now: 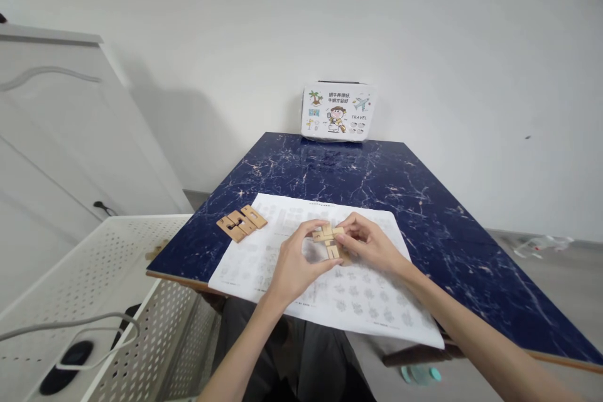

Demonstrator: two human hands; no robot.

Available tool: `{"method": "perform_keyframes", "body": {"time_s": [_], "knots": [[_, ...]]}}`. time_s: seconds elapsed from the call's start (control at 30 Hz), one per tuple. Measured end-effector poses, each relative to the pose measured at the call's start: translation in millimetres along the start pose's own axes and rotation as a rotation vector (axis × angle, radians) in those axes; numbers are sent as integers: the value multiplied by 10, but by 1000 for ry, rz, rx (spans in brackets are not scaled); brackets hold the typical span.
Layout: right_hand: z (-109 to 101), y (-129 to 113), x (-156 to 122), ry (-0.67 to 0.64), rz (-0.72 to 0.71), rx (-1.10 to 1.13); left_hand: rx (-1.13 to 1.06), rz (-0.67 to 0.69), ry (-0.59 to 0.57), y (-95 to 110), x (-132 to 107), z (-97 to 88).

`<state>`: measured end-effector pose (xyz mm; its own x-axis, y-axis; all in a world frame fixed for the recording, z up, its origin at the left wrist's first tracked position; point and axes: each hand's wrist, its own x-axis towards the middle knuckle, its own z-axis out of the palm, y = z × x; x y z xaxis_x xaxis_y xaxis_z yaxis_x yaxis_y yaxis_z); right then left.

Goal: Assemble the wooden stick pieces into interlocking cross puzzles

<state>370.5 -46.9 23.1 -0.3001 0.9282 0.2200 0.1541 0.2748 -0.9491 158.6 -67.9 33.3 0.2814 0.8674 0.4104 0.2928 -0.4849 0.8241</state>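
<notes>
Several light wooden puzzle pieces (328, 235) are held together above a printed sheet, between my two hands. My left hand (298, 262) curves around their left side, with the thumb at the lower piece and a finger at the top. My right hand (366, 240) pinches the right side of the pieces between thumb and fingers. The printed sheet (264, 264) lies under both hands and carries rows of small grey diagrams. Left of my hands, other flat wooden puzzle pieces (242, 223) with cut-outs and dark numbers lie at the sheet's upper left edge.
A white case (337, 111) with cartoon prints stands at the back of the blue marbled table (358, 169), against the wall. At lower left is a white perforated basket (155, 320) with a cable. A bottle (421, 375) lies on the floor below the table.
</notes>
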Motion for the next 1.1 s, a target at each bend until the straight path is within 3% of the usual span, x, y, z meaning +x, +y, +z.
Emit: {"method": "perform_keyframes", "body": {"time_s": [0.33,0.5,0.7,0.83,0.93,1.1], "knots": [[-35,-25,-2,-35,14,60,-52,12,-10,40,-7,-5],[-21,11,40,-67,47,87,-102,-67,67,-54,11,25],[-100,22,41,93,4,-145,-125,-167,166,-148,35,34],[-189,-2,-10,-81,-125,-366,-123,-180,195,-157,38,30],[-216,-24,-34,-223,-120,-419,-127,-184,199,-166,35,27],[-206,-62,-14,-223,-67,-365,-131,-167,202,-167,29,22]]}}
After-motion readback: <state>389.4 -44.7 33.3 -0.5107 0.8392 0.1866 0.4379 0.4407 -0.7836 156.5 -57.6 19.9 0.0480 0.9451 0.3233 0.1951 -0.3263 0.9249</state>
